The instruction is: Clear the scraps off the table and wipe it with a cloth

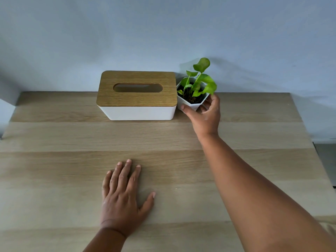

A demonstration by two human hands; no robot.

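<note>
The wooden tabletop (54, 170) fills the lower frame, the left hand (121, 195) lies flat on it with fingers straight, and near the top middle the right hand (203, 113) curls around a small plant pot (189, 104) just beside a tissue box (137, 99).

Left hand (123, 195) flat, right hand (205, 113) curled.

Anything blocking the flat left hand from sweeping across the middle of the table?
Nothing visible does. The left hand lies flat on bare table. The tissue box and plant pot, held by the right hand, sit at the far edge.
</note>
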